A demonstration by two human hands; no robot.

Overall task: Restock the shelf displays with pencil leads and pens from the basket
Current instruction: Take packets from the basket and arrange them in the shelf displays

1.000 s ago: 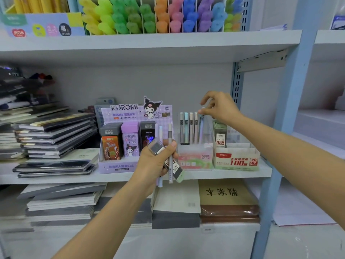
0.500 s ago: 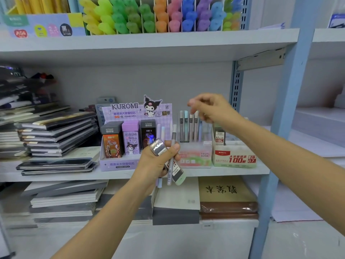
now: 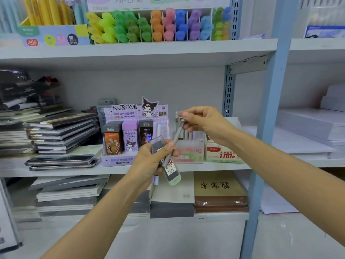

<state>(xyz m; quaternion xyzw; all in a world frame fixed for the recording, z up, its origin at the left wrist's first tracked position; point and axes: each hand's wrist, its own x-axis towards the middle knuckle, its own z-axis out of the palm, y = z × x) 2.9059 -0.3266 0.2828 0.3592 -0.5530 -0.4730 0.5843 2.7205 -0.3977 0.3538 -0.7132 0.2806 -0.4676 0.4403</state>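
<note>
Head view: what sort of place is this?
Most likely a stationery shop. Metal shelves carry a rack of highlighters, a pencil lead display box and stacks of notebooks; the left hand holds pens and a lead case, the right hand pinches a grey pen.

"KUROMI" heads the purple display box (image 3: 137, 114) (again on its lilac pack (image 3: 130, 136)); "100" marks the white carton (image 3: 222, 156).

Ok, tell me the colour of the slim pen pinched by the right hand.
The slim grey pen is plain grey; head view.
</note>
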